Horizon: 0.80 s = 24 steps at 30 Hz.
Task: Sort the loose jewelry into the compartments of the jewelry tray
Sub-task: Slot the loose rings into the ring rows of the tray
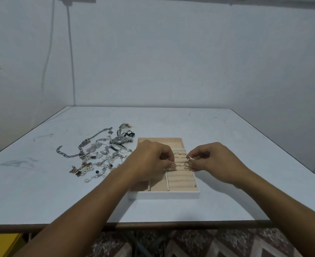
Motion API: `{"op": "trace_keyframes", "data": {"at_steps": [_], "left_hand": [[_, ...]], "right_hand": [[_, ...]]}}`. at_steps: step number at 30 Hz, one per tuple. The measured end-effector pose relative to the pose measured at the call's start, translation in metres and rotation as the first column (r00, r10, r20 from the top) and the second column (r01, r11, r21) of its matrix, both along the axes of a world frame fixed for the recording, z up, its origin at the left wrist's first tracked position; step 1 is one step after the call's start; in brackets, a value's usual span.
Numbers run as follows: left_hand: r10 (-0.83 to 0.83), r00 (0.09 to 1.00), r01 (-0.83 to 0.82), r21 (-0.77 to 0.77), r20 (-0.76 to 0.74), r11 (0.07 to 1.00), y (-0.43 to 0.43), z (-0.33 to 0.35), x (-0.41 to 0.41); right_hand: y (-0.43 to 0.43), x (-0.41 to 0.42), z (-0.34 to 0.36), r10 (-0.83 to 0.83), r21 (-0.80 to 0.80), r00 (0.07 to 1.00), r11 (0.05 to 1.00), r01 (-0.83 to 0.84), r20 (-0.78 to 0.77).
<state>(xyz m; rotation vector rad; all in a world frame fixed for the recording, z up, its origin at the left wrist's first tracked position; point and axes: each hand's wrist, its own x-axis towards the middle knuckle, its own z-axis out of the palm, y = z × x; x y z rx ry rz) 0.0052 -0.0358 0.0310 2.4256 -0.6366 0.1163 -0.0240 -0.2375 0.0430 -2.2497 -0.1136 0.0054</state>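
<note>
The right hand (pixel 215 161) pinches a small silver jewelry piece (pixel 188 160) above the ring rolls of the white-walled, beige-lined jewelry tray (pixel 164 195). The left hand (pixel 151 160) hovers close beside it with curled fingers; I cannot tell whether it holds anything. A tangled heap of silver chains and pearls (pixel 94 147) lies on the white table (pixel 236 141), left of the tray.

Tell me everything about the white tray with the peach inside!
The white rectangular jewelry tray lies flat on the pale table, lined in soft-looking peach fabric. Dividers make long slots on its left, padded rolls holding thin rings on its right, one wide compartment at the far end. The left hand and right hand hover over it.
</note>
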Motion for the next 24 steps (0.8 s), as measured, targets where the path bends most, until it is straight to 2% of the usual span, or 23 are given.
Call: {"op": "trace_keyframes", "data": {"at_steps": [10,17,24], "left_hand": [[-0.013,0.999,0.012,-0.018,-0.048,1.000,0.0026,-0.0033,0.0011],[0.003,1.000,-0.003,-0.003,-0.017,1.000,0.0033,-0.0042,-0.0003],[-0.027,0.997,0.017,0.129,0.072,0.991,-0.0035,-0.0048,0.0016]], "right_hand": [[0.0001,0.0014,-0.0009,0.017,0.043,1.000,0.999,-0.016,-0.015],[0.0021,0.0033,-0.0030,0.007,0.032,1.000,0.999,-0.007,0.006],[0.0021,0.0028,-0.0061,0.004,0.025,0.999,1.000,-0.006,0.054]]}}
